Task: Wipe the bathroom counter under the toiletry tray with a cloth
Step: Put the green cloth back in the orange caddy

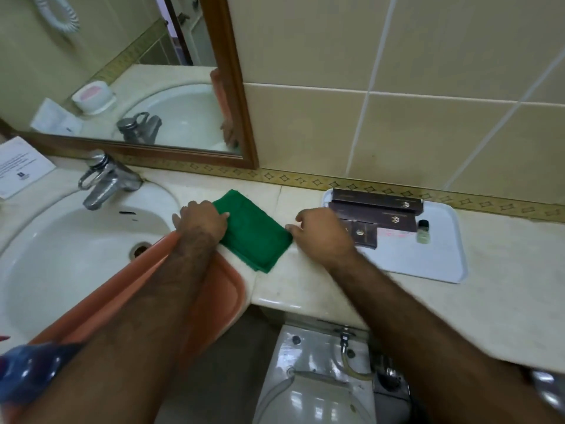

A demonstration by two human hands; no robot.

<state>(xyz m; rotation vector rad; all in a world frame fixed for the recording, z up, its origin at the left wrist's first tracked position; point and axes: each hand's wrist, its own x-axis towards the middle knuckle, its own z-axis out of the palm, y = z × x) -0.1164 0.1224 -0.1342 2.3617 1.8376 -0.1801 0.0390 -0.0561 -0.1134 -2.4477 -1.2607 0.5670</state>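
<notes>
Head view, folded green cloth (253, 231), flat on counter (305, 289)

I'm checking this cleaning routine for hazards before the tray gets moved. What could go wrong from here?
1. The small clear bottle stands upright and loose on the white plastic toiletry tray; lifting or sliding the tray could tip it.
2. The dark brown boxes are stacked loosely on the tray and might slide off.
3. The tray's front edge lies near the beige marble counter's rim, above the toilet; a nudge from the right hand could drop things in.
</notes>
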